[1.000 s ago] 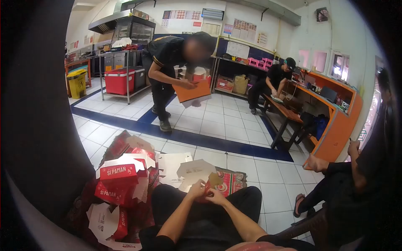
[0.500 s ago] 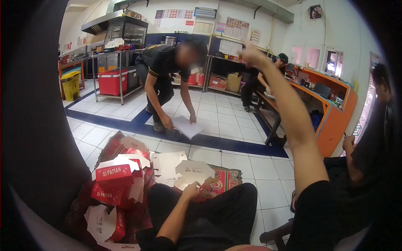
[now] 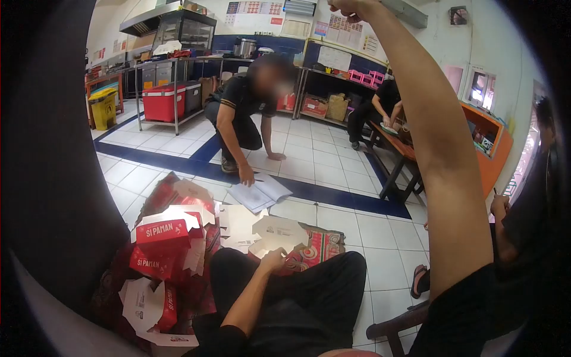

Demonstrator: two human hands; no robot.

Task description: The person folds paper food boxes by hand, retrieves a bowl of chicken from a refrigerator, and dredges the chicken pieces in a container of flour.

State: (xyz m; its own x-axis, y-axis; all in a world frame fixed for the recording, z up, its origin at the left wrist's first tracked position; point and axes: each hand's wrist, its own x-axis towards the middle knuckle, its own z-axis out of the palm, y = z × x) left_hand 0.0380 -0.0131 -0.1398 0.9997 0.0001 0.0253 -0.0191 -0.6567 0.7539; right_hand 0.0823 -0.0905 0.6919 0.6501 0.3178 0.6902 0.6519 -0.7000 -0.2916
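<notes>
My left hand (image 3: 273, 260) is closed at the near edge of an open, partly folded box (image 3: 279, 232) beyond my knees, gripping it. My right hand (image 3: 352, 7) is raised high at the top edge of the view, its fingers curled and partly cut off; whether it holds anything is hidden. A flat white card sheet (image 3: 239, 222) lies beside the box on the patterned mat (image 3: 315, 249). Red "SI PAMAN" boxes (image 3: 163, 232) are piled to the left, and another box with open white flaps (image 3: 144, 306) lies nearer me.
A crouching person (image 3: 238, 119) touches an open paper booklet (image 3: 259, 193) on the floor. Another person sits by the bench (image 3: 395, 141) at the right. A wooden stool (image 3: 397, 321) and a seated person's sandalled foot (image 3: 420, 281) are at the near right.
My right hand has left the box and risen to the top of the view. The other person has crouched lower and laid the papers on the floor. My left hand stays at the box.
</notes>
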